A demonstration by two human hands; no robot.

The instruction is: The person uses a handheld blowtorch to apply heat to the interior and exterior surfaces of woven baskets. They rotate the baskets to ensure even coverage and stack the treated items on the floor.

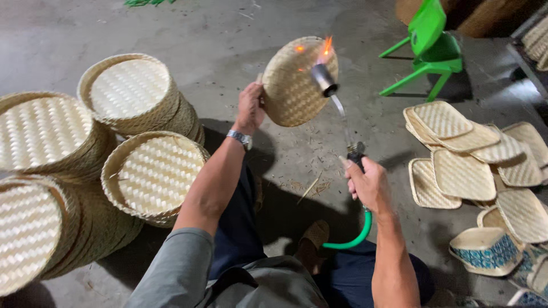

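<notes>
The round woven bamboo tray (294, 82) is being held up over the grey concrete floor (228, 40), tilted on edge, the left hand (251, 107) gripping its rim. The right hand (368, 182) is clasping a metal gas torch with a green hose (334, 94), its flame licking the weave. Singeing stray fibres well likely means sweeping the flame, never lingering. Stacked round woven baskets (151, 174) are lying nearby.

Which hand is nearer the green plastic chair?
Right. The right hand, gripping the gas torch, sits below-left of the green plastic chair; the left hand, holding the round woven tray, is farther left.
</notes>
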